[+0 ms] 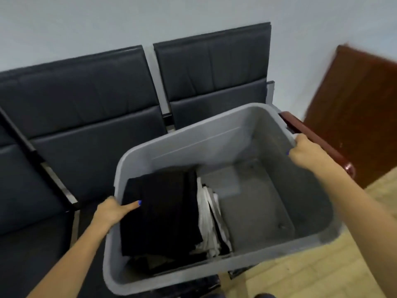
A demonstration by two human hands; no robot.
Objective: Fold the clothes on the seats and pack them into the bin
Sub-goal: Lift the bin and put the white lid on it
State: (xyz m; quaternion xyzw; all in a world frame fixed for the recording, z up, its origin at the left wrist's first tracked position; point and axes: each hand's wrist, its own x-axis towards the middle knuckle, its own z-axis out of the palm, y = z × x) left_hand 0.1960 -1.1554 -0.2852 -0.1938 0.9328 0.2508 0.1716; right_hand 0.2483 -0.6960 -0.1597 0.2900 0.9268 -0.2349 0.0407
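Observation:
A large grey plastic bin (214, 127) fills the middle of the view, tilted over the right-hand seat. Inside it, against the left wall, lies a folded black garment (163, 209) on top of folded white clothes (209, 218). The bin's right half shows bare floor. My left hand (111, 211) grips the bin's left rim, thumb pointing inward onto the black garment. My right hand (305, 151) grips the right rim near the far corner.
A row of dark padded seats (86, 130) stands against a pale wall, with metal dividers between them. A reddish wooden armrest (318, 140) runs under my right hand. A brown wooden door (356, 108) is at the right, with light floor tiles (300, 272) below.

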